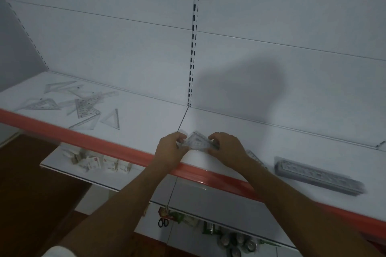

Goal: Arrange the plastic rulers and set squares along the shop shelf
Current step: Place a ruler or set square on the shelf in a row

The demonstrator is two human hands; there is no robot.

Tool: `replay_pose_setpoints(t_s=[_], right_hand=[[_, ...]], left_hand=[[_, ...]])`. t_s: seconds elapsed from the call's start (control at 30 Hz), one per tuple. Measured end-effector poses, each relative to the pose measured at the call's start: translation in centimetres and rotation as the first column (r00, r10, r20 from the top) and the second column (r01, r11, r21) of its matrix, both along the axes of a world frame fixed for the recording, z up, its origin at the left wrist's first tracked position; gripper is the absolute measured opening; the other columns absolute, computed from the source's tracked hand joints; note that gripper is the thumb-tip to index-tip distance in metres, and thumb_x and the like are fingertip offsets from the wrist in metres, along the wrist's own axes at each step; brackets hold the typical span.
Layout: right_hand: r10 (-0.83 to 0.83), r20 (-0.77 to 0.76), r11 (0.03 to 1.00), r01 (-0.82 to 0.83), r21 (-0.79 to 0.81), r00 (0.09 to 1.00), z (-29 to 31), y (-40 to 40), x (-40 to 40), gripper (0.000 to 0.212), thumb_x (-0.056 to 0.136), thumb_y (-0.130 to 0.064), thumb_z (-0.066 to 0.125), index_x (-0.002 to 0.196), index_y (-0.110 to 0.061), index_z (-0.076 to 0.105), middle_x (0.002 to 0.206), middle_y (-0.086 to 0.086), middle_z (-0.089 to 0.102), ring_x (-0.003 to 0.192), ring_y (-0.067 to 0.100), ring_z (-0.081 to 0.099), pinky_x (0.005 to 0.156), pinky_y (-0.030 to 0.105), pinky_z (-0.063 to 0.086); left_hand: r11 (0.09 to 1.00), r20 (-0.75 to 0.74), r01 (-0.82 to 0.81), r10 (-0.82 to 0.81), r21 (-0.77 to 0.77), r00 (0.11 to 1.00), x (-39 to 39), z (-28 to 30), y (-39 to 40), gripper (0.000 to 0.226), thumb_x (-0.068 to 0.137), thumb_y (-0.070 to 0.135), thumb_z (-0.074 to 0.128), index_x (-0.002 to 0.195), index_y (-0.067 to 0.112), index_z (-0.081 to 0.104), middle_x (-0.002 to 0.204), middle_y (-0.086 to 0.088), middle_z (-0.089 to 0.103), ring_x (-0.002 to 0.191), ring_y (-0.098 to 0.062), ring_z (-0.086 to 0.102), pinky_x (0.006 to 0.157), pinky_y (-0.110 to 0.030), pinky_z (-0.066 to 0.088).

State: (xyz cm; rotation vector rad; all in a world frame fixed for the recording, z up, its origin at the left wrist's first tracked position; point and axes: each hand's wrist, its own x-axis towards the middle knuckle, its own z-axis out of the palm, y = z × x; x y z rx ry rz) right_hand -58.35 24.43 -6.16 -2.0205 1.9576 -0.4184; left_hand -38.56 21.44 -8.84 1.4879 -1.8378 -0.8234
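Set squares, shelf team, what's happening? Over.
Both hands, left hand and right hand, grip clear set squares at shelf front. Loose pile waits left. Nothing blocking.

Set square (196,142) held between both hands: its left corner covered by the left hand (171,148), its right corner by the right hand (226,148); printed scale blurred, unreadable. Flat ruler (255,157) just right of the right hand: near end hidden under the wrist. Stack of rulers (319,175) at right: smeared by blur, count cannot be told. Loose pile of set squares (83,104) at far left: overlapping, transparent, number uncertain. Small boxes (98,162) on the lower shelf: partly hidden behind the red shelf edge (104,144), labels too small to read. Cans (236,244) at the bottom: cut by the frame edge.
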Motion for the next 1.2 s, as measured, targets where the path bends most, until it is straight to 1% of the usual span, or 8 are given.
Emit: replay_pose_setpoints(t_s=[0.2, 0.43, 0.7, 0.83, 0.97, 1.0, 1.1, 1.2], right_hand=[[-0.033, -0.026, 0.999, 0.034, 0.038, 0.999, 0.6, -0.3, -0.1, 0.036, 0.085, -0.036, 0.067, 0.116, -0.017, 0.065, 0.11, 0.001, 0.065, 0.102, 0.018, 0.059, 0.077, 0.023, 0.04], [0.001, -0.103, 0.995, 0.009, 0.101, 0.995, 0.9, -1.0, -0.1, 0.052, 0.079, -0.036, 0.074, 0.125, -0.019, 0.06, 0.117, 0.001, 0.066, 0.106, 0.018, 0.058, 0.089, 0.029, 0.047], [0.071, -0.195, 0.988, -0.042, 0.15, 0.978, 1.3, -1.5, -0.1, 0.055, 0.079, -0.034, 0.075, 0.13, -0.021, 0.056, 0.124, 0.0, 0.06, 0.114, 0.019, 0.052, 0.092, 0.032, 0.044], [0.111, -0.196, 0.985, -0.081, 0.152, 0.974, 1.3, -1.7, -0.4, 0.054, 0.079, -0.034, 0.074, 0.128, -0.022, 0.057, 0.125, 0.0, 0.059, 0.112, 0.018, 0.053, 0.089, 0.03, 0.045], [0.192, -0.14, 0.953, -0.151, 0.261, 0.971, 1.6, -2.4, 0.1, 0.079, 0.073, -0.054, 0.074, 0.137, -0.021, 0.042, 0.134, 0.003, 0.047, 0.118, 0.021, 0.048, 0.095, 0.036, 0.043], [0.18, -0.143, 0.966, -0.148, 0.211, 0.973, 1.8, -2.7, 0.7, 0.08, 0.075, -0.058, 0.069, 0.139, -0.019, 0.04, 0.136, 0.004, 0.045, 0.121, 0.023, 0.047, 0.096, 0.038, 0.043], [0.136, -0.083, 0.989, -0.14, -0.045, 0.987, 2.6, -4.5, 4.1, 0.056, 0.09, -0.053, 0.052, 0.132, -0.017, 0.048, 0.131, 0.005, 0.051, 0.118, 0.023, 0.049, 0.094, 0.036, 0.044], [0.228, 0.054, 0.973, -0.226, -0.044, 0.972, 3.7, -6.6, 10.0, 0.05, 0.094, -0.051, 0.047, 0.13, -0.017, 0.05, 0.128, 0.005, 0.053, 0.115, 0.022, 0.052, 0.095, 0.037, 0.045]], left_hand=[[0.999, 0.021, -0.035, 0.036, -0.035, 0.999, -0.6, 0.4, -0.4, 0.023, 0.079, 0.019, 0.075, 0.101, 0.018, 0.069, 0.094, 0.005, 0.068, 0.069, -0.01, 0.056, 0.076, -0.03, 0.053], [0.996, 0.151, 0.0, 0.014, -0.09, 0.988, -0.1, 0.3, 0.3, 0.043, 0.078, 0.035, 0.076, 0.118, 0.028, 0.064, 0.099, 0.012, 0.071, 0.074, -0.009, 0.062, 0.076, -0.029, 0.054], [0.992, 0.357, 0.06, -0.017, -0.11, 0.934, -0.6, 1.3, -0.3, 0.032, 0.08, 0.028, 0.073, 0.111, 0.023, 0.067, 0.102, 0.005, 0.073, 0.089, -0.014, 0.067, 0.077, -0.024, 0.049], [0.993, 0.439, 0.11, -0.076, -0.052, 0.895, -1.0, 1.7, -0.7, 0.042, 0.083, 0.027, 0.07, 0.123, 0.022, 0.057, 0.109, 0.0, 0.07, 0.093, -0.02, 0.065, 0.082, -0.029, 0.051], [0.997, 0.374, 0.049, -0.022, -0.064, 0.927, -0.5, 2.2, 0.2, 0.056, 0.08, 0.036, 0.073, 0.129, 0.022, 0.048, 0.119, 0.0, 0.058, 0.104, -0.018, 0.058, 0.084, -0.03, 0.048], [0.996, 0.362, 0.004, 0.027, -0.085, 0.932, 0.2, 2.2, 0.5, 0.054, 0.08, 0.041, 0.071, 0.126, 0.022, 0.049, 0.117, 0.0, 0.056, 0.103, -0.017, 0.057, 0.083, -0.03, 0.049], [0.984, 0.318, -0.136, 0.168, -0.119, 0.933, 3.4, 2.9, 1.3, 0.041, 0.086, 0.044, 0.064, 0.118, 0.021, 0.054, 0.112, 0.001, 0.057, 0.097, -0.014, 0.056, 0.08, -0.024, 0.045], [0.967, 0.331, -0.24, 0.256, -0.089, 0.908, 8.8, 4.6, 1.9, 0.036, 0.089, 0.041, 0.059, 0.118, 0.02, 0.053, 0.114, 0.002, 0.056, 0.097, -0.014, 0.053, 0.082, -0.025, 0.043]])
